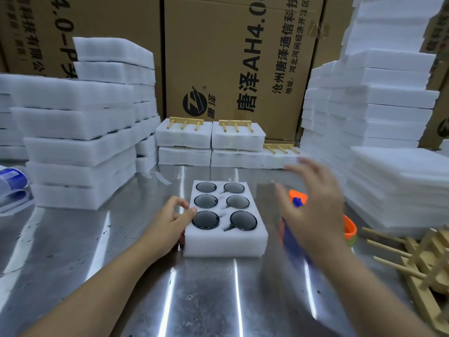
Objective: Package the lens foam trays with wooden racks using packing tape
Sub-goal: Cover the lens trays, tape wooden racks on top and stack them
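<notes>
The left hand grips the left edge of the tray, thumb and fingers curled onto its top by the nearest lens. The right hand hovers open and blurred, fingers spread, holding nothing, over the orange and blue tape dispenser just right of the tray. The tray lies flat mid-table with six dark lenses in two columns. Loose wooden racks lie at the table's right edge. At the back, packed trays carry racks on top. Foam stacks stand on both sides, boxes behind.
</notes>
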